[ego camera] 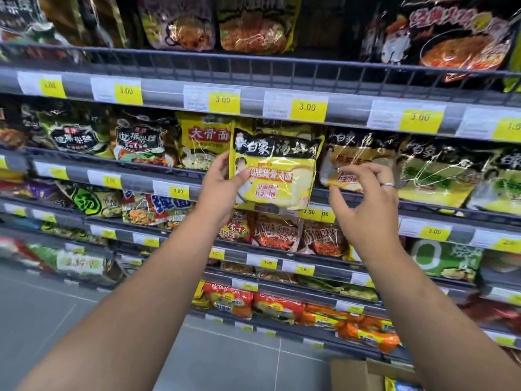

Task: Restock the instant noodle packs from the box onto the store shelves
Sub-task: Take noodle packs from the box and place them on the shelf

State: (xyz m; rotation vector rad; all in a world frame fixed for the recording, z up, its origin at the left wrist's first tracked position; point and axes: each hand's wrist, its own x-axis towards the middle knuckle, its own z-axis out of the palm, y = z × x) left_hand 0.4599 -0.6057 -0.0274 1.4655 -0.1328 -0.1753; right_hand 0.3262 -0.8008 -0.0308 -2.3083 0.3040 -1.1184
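The left hand (222, 187) pinches the upright noodle pack (275, 170) by its left edge, while the right hand (366, 198), fingers loose and seemingly empty, hovers just right of it.

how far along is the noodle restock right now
Done: the shelves already look well stocked. In hand: the left hand grips a yellow and black noodle pack in front of the second shelf from the top, not yet set down; the right hand hovers beside it, holding nothing. Left: the cardboard box at the bottom edge shows what looks like another pack, so more remains.
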